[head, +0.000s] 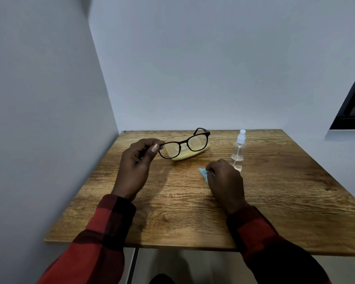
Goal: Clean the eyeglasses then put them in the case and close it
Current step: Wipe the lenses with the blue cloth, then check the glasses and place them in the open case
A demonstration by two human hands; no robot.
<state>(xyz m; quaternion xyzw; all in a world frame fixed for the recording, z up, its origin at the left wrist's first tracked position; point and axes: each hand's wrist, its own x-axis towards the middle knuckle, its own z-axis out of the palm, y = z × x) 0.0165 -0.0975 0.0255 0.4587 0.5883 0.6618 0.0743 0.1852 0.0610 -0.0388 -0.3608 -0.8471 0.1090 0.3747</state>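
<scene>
My left hand [136,162] pinches the left hinge of black-framed eyeglasses [186,143] and holds them up above the wooden table [172,212], temples unfolded. Behind and below the lenses lies a yellow eyeglass case [193,153], seen partly through the glasses. My right hand [225,179] rests on the table with its fingers closed on a light blue cleaning cloth [203,173], of which only a corner shows.
A small clear spray bottle [238,150] with a white nozzle stands just behind my right hand. Grey walls close the table's left and far sides. A dark window frame [353,103] is at the right. Red plaid sleeves cover both forearms.
</scene>
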